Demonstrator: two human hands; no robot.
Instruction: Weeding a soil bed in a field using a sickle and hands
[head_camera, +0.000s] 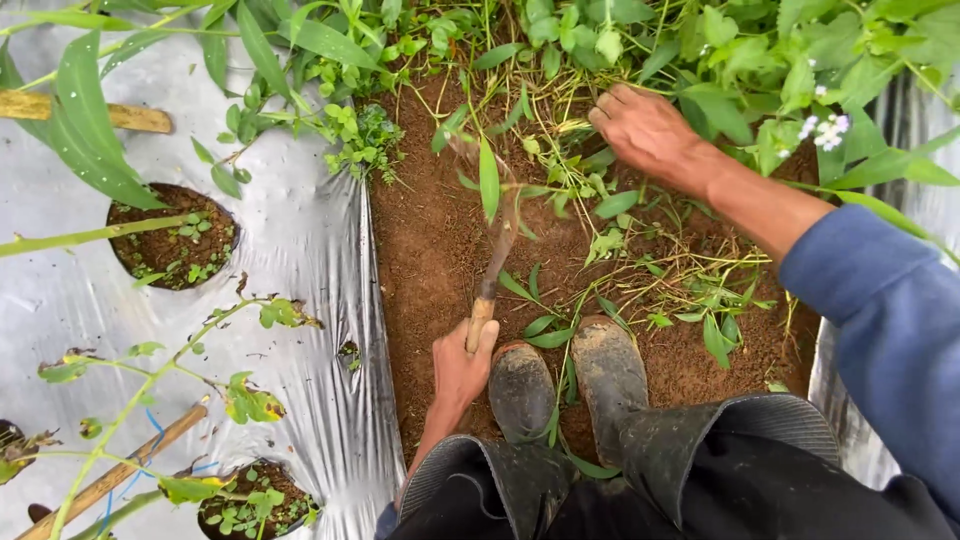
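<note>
My left hand grips the wooden handle of a small hand hoe, whose shaft reaches forward over the reddish soil; its blade is blurred among the leaves. My right hand is stretched forward, fingers curled into a tangle of green weeds with thin yellowish stems. The blue sleeve covers my right forearm. My two muddy rubber boots stand on the soil just behind the hoe handle.
Silver plastic mulch covers the bed at left, with round planting holes holding soil and small weeds. Bamboo stakes and leafy plant stems cross the left side. More mulch lies at the right edge. Dense weeds fill the far side.
</note>
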